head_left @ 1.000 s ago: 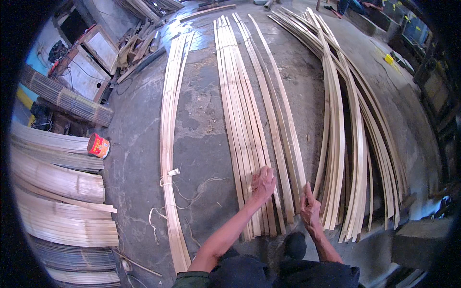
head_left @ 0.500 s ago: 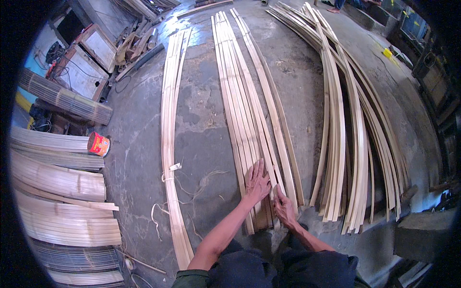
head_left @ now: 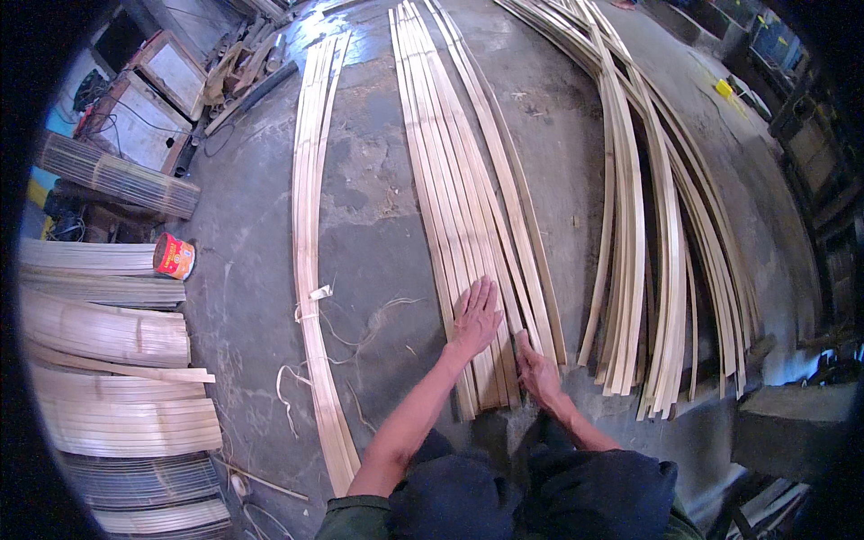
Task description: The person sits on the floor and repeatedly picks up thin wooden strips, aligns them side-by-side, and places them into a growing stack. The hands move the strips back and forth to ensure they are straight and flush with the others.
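Note:
Long pale bamboo strips [head_left: 447, 207] lie side by side on the floor in front of me, their near ends close to my knees. My left hand [head_left: 477, 319] rests flat across them with its fingers stretched out. Just right of it and lower, my right hand [head_left: 543, 373] is closed at the right edge of the row, thumb uppermost, on a bamboo strip; its fingertips are partly hidden. A few looser strips [head_left: 517, 202] run along the right side of the row, fanning apart toward their near ends.
A narrow strip bundle [head_left: 307, 198], bound with a pale tie [head_left: 309, 311], lies to the left. Crossed strips [head_left: 621, 261] are heaped at right. Stacked slats [head_left: 126, 416], a red tin [head_left: 176, 257] and a slatted roll [head_left: 117, 173] line the left side.
The view has shifted slightly. My left hand stays flat on the strips, and my right hand stays at their right edge with its fingers closed.

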The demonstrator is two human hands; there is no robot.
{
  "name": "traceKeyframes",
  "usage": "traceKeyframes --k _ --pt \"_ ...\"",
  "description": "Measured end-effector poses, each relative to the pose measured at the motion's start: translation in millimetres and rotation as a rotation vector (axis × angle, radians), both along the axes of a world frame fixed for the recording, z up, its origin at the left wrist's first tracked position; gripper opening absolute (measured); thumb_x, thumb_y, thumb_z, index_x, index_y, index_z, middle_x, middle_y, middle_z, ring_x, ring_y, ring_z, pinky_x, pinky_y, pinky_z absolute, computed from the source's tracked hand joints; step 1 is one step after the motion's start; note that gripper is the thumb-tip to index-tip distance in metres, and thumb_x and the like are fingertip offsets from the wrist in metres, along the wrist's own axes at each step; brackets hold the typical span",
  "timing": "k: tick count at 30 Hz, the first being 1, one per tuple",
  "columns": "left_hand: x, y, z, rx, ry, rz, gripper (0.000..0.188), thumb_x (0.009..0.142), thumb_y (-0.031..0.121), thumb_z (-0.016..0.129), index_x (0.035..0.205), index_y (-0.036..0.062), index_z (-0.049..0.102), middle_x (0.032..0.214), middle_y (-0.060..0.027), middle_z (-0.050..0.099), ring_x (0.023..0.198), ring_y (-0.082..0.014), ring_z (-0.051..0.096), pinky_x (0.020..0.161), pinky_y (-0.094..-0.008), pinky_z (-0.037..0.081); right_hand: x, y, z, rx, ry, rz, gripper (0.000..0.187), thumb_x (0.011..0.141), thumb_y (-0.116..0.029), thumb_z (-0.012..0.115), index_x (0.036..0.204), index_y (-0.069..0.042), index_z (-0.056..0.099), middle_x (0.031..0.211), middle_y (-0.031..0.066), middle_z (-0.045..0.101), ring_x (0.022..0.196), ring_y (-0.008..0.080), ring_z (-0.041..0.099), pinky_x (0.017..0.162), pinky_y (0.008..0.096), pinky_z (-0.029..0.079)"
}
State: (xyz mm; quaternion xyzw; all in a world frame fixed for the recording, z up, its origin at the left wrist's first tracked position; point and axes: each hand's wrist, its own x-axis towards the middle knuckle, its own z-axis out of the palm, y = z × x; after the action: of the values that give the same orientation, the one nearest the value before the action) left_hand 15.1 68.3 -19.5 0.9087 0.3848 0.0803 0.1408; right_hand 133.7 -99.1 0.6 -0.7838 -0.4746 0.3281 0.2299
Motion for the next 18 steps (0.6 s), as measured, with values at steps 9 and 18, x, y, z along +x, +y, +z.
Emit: traceKeyframes --k 9,18 --pt "-3 5 1 -0.088 -0.057 0.005 0.072 0.095 0.035 0.051 0.153 0.0041 0.023 0.161 -0.0127 0.018 0.149 -0.0269 0.015 0.121 -0.0419 0.011 5 8 22 -0.026 -0.088 0.096 0.054 0.097 -0.028 0.052 0.148 -0.023 0.034 0.077 0.0294 0.063 0.077 0.0509 0.062 0.069 0.0586 0.047" --pt "-3 5 9 -0.11 -0.015 0.009 0.072 0.095 0.035 0.052 0.153 0.004 0.022 0.16 -0.0132 0.019 0.149 -0.0269 0.015 0.121 -0.0415 0.011 7 6 19 -0.041 -0.138 0.181 0.067 0.095 -0.032 0.057 0.152 -0.021 0.024 0.073 0.0286 0.063 0.072 0.0468 0.064 0.065 0.0553 0.048"
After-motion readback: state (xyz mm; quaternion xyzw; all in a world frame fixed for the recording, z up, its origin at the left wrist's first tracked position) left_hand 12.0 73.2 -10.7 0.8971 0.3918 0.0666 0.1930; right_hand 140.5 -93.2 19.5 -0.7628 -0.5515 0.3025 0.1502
